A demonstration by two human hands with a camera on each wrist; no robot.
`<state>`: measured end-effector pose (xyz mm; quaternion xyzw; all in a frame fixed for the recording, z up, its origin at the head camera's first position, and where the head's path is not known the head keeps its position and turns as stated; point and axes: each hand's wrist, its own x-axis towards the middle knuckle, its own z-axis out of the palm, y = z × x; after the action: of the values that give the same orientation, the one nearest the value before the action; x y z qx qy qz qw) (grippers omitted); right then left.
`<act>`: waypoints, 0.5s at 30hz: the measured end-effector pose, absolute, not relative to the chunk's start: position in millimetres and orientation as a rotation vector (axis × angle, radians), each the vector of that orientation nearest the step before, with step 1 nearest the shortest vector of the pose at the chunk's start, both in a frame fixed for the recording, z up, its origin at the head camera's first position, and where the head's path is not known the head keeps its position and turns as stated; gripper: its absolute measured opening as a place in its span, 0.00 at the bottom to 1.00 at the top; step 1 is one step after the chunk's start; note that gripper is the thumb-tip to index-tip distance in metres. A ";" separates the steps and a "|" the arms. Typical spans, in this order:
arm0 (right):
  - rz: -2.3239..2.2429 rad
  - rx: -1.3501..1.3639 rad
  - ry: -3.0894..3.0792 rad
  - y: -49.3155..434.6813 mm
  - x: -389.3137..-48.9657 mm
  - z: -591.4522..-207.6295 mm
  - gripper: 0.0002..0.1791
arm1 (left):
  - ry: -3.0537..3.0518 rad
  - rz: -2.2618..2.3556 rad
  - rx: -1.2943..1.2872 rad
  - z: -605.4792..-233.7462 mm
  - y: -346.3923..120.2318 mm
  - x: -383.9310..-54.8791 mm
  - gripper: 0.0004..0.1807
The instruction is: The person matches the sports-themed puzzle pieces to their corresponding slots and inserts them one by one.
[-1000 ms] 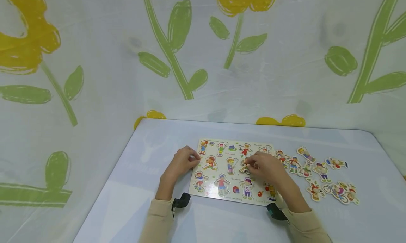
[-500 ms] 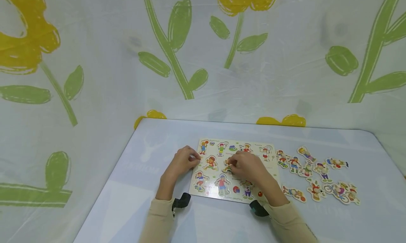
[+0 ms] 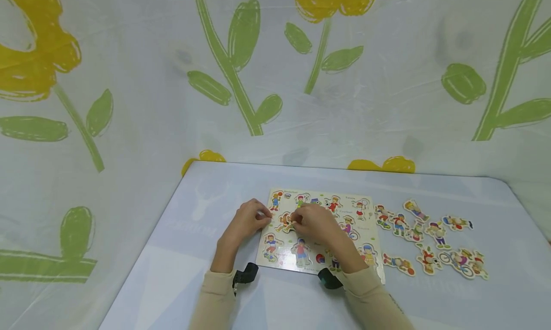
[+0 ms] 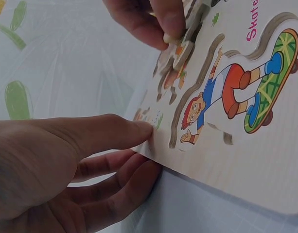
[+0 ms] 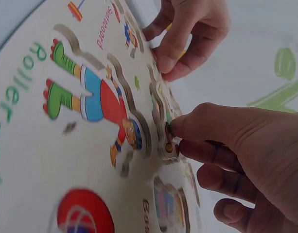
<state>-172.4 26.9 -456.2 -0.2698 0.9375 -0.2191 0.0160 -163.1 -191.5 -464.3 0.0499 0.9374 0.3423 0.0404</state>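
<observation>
A wooden puzzle board [image 3: 371,234] with cut-out sports figures lies on the table. My left hand [image 3: 248,221] grips its left edge, the thumb [image 4: 124,133] on top and the other fingers curled against the side. My right hand [image 3: 317,223] is over the middle-left of the board. Its thumb and index finger pinch a figure-shaped puzzle piece [image 3: 284,222] at the running child's place. In the right wrist view the puzzle piece [image 5: 169,143] is close to the board surface; whether it sits flat in the recess I cannot tell. The skateboarder recess [image 4: 219,92] shows its printed picture.
Several loose puzzle pieces lie to the right of the board, among them a basketball figure [image 3: 398,263], a cyclist [image 3: 457,262] and a sideways figure [image 3: 457,222]. Some touch or overlap. A flower-printed curtain [image 3: 344,110] hangs behind the table [image 3: 206,282].
My right hand has moved left across the board with the puzzle piece, from the cyclist's place past the baseball figure to the running child. My left hand has stayed on the edge.
</observation>
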 end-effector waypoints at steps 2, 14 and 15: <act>-0.697 -0.849 2.912 23.2 -172.7 -457.4 0.03 | 2.869 1.051 0.158 -463.8 -191.7 -162.8 0.03; -0.729 -0.865 2.919 12.1 -175.2 -464.1 0.04 | 2.863 1.049 0.129 -463.2 -190.2 -162.0 0.02; -0.730 -0.865 2.918 11.6 -175.2 -464.4 0.04 | 2.863 1.046 0.125 -463.1 -190.0 -162.0 0.02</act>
<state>-175.2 11.6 -464.4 -0.2763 0.9323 -0.2332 0.0058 -162.0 -190.0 -463.1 0.0410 0.9375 0.3427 0.0455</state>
